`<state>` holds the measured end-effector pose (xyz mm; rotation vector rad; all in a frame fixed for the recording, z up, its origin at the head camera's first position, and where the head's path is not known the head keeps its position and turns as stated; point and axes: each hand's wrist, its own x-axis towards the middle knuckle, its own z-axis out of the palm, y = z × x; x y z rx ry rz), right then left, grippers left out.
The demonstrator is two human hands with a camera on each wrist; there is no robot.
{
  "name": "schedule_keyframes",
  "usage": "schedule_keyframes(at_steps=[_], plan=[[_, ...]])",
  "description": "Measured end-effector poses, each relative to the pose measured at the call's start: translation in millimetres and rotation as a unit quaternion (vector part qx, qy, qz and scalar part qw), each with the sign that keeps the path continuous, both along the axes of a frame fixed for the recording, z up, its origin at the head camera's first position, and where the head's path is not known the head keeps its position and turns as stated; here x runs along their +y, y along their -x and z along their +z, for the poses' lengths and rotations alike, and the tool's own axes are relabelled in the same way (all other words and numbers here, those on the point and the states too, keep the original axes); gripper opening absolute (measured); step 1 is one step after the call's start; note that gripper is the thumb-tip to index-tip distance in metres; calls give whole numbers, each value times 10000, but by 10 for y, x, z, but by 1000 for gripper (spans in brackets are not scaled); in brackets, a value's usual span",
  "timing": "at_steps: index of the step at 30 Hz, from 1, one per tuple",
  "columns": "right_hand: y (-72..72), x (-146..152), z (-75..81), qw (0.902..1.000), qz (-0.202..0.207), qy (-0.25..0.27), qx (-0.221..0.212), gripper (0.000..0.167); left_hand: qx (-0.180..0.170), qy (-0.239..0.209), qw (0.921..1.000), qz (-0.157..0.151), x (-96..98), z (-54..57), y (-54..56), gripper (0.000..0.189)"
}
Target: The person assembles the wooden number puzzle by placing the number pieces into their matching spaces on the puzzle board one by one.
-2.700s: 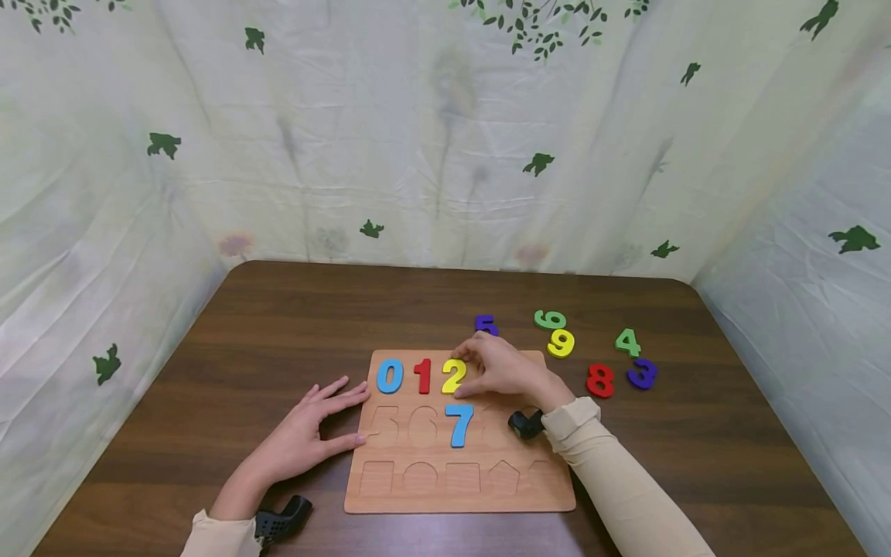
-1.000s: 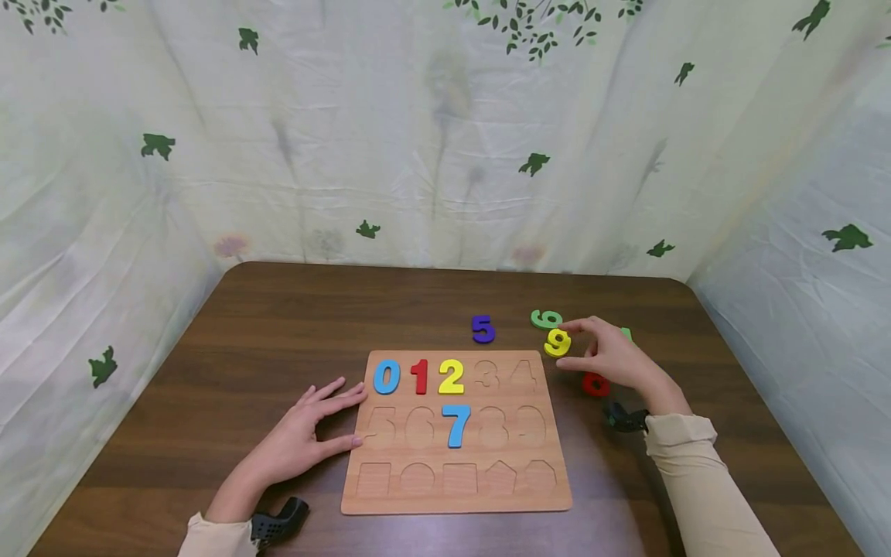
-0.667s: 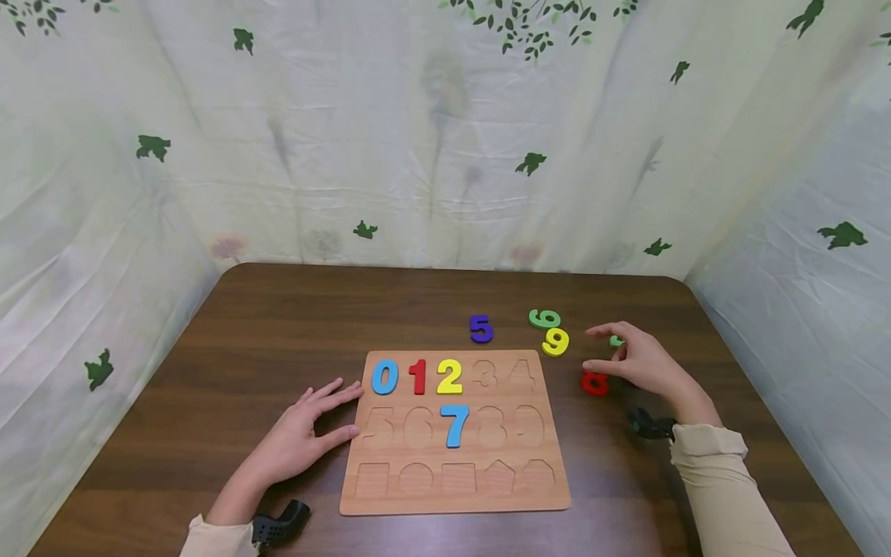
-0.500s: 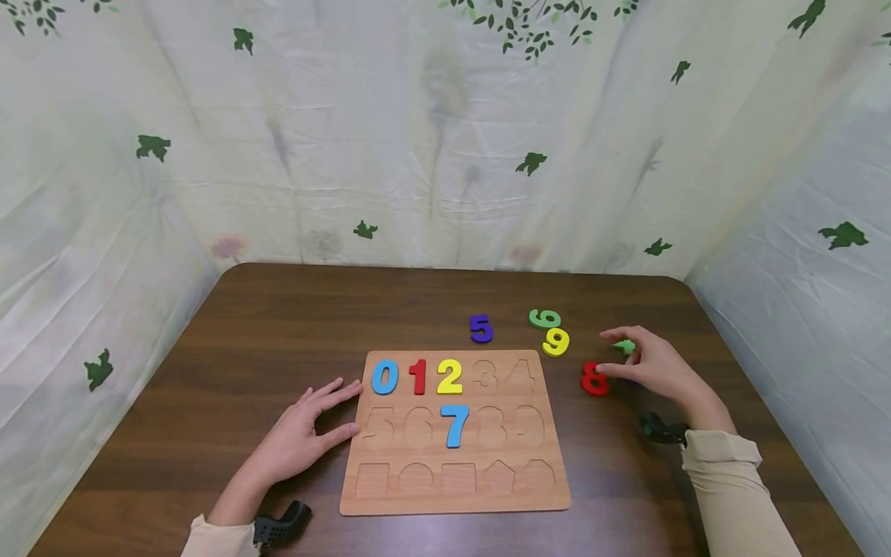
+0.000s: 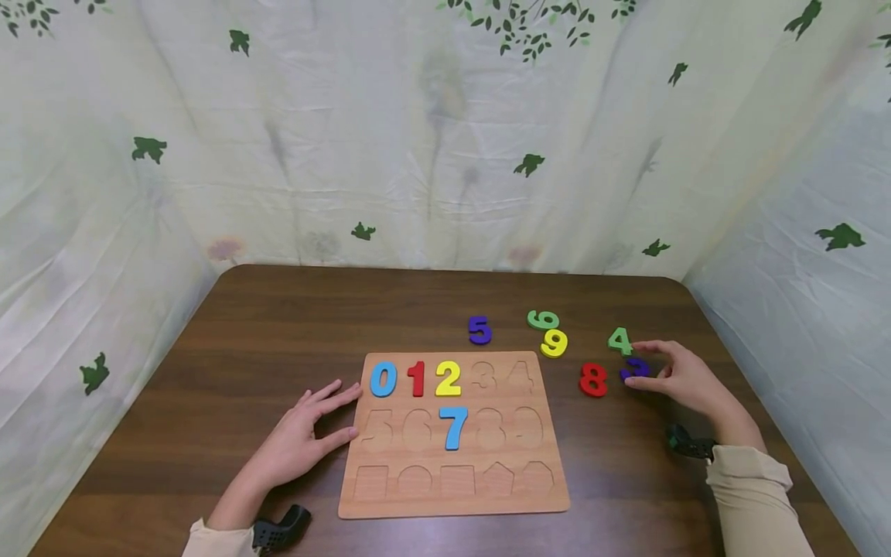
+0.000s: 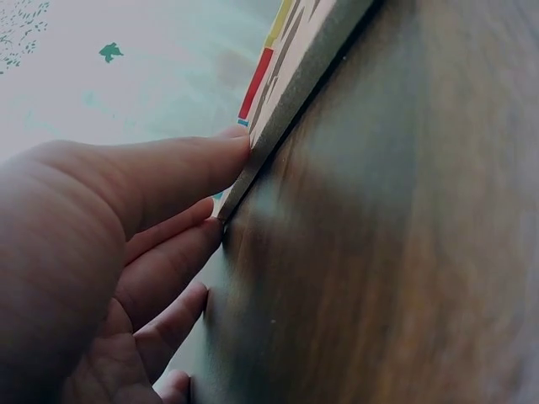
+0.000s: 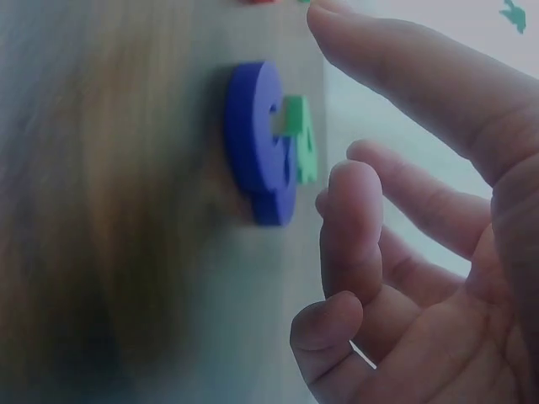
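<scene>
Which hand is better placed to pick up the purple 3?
Probably the right hand: it hovers beside the purple 3, holding nothing, while the left hand touches the wooden board, farther away.

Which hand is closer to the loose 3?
Right. The right hand is just by the 3; the left hand, farther off, touches the left edge of the board.

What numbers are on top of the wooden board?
On the wooden board lie a blue 0, red 1, yellow 2 and blue 7. The board surface directly beneath each number is covered and can't be seen.
</scene>
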<state>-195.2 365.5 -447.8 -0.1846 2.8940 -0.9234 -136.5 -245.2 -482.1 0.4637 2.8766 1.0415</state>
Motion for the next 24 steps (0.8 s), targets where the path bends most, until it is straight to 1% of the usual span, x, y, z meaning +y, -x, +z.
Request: schedule_keyframes(at_steps=[12,18,24], plan=[[-35,117,-145,9999,-121,-18,-76,72,21,-2,10000,-55,-3,-5,3,61],[-41,117,-172,9997,-193,76,-152,73,-45,-49,10000,-61,-2,8,-7,61],[-43,110,-186,9993,-281,50,-229,72,-81,-74,9999,-63,2,13,-9,61]])
